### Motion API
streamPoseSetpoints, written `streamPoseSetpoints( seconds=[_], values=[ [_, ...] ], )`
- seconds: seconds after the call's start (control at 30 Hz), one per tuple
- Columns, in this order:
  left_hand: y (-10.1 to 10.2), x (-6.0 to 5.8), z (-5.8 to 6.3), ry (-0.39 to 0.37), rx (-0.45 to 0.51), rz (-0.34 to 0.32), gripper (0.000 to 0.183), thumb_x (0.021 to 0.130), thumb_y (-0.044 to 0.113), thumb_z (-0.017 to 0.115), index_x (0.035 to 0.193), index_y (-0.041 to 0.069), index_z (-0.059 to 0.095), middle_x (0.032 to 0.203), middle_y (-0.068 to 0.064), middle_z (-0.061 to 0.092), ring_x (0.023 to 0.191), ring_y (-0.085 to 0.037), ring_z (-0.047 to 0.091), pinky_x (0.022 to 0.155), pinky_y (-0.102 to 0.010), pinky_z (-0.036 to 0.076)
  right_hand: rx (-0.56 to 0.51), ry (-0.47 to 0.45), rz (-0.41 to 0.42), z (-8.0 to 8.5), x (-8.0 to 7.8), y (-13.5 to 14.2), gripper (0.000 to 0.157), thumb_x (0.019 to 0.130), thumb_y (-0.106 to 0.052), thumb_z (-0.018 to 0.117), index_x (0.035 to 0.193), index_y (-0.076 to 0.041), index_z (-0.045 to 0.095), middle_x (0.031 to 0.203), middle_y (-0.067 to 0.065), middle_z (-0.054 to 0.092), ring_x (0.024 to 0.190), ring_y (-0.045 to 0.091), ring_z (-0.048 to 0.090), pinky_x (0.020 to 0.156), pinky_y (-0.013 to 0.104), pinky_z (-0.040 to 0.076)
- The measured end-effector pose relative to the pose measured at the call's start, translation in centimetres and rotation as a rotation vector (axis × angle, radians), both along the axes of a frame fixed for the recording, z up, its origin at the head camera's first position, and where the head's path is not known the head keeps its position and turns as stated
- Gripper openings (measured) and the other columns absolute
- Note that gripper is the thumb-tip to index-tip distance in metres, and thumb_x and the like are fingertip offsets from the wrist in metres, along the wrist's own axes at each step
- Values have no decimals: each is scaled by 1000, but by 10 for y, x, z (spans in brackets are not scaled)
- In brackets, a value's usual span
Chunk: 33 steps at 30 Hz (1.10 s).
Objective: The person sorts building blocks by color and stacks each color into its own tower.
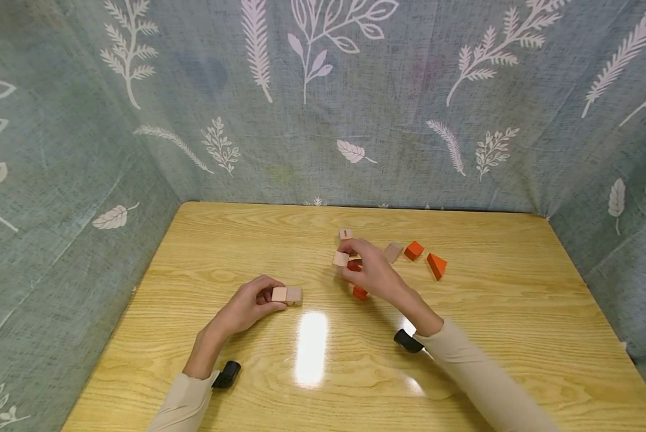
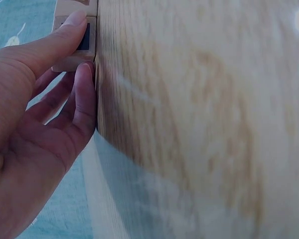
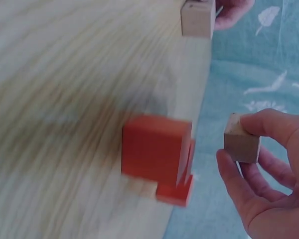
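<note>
My left hand (image 1: 245,306) grips a plain wooden cube (image 1: 278,294) on the table between thumb and fingers. Against that cube's right side sits a second wooden cube (image 1: 295,296). A dark mark shows on the gripped cube's face (image 2: 83,39) in the left wrist view, partly behind the thumb. My right hand (image 1: 376,271) pinches another wooden cube (image 3: 242,140), held off the table. Beneath the right hand, an orange-red cube (image 3: 154,149) stands near other orange-red pieces (image 3: 174,191), partly hidden by the hand in the head view.
Behind the right hand stands a wooden block with a dark mark (image 1: 346,234). To its right lie a plain wooden block (image 1: 393,252), an orange cube (image 1: 413,251) and an orange triangular block (image 1: 437,266). Patterned cloth (image 1: 323,150) hangs around the wooden table (image 1: 220,240).
</note>
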<state>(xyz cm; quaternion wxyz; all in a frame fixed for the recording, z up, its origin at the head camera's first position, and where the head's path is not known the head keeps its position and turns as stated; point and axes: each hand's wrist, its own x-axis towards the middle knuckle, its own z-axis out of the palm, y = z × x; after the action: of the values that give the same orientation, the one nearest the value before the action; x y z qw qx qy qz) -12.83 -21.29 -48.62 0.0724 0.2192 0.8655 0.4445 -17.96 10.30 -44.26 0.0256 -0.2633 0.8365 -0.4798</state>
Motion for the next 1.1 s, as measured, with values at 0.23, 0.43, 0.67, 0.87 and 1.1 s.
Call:
streamPoseSetpoints(
  seconds=[0.23,0.43,0.67,0.87,1.1],
  values=[
    [0,0,-1,-5,1,3,32,91,10,79,120,6,68,98,-5,62,79,-15,53,67,-26,47,-25,-19,45,-3,6,-17,32,91,4,72,122,1,63,118,14,62,108,29,65,88,40,58],
    [1,0,-1,-3,10,5,31,90,9,79,119,5,68,97,-5,61,79,-15,53,68,-26,48,-56,-42,81,-6,11,-30,31,93,2,71,123,0,63,118,14,61,107,28,65,90,41,58],
    [1,0,0,-7,16,8,29,90,11,79,117,6,69,95,-4,60,79,-15,53,68,-26,47,-73,-72,121,-9,15,-44,30,94,0,72,123,0,64,118,14,60,108,27,63,92,37,57],
    [0,0,-2,-6,18,6,28,91,12,79,117,6,69,95,-4,59,79,-15,53,68,-26,46,-85,-61,155,-14,17,-55,30,94,-2,73,123,-1,65,118,13,61,108,27,64,93,39,56],
    [1,1,1,-4,30,1,29,91,9,79,117,5,69,95,-4,60,79,-16,54,68,-26,48,-49,-71,184,-16,22,-69,30,96,-6,73,125,-3,65,121,9,61,113,24,64,97,35,54]
  ],
)
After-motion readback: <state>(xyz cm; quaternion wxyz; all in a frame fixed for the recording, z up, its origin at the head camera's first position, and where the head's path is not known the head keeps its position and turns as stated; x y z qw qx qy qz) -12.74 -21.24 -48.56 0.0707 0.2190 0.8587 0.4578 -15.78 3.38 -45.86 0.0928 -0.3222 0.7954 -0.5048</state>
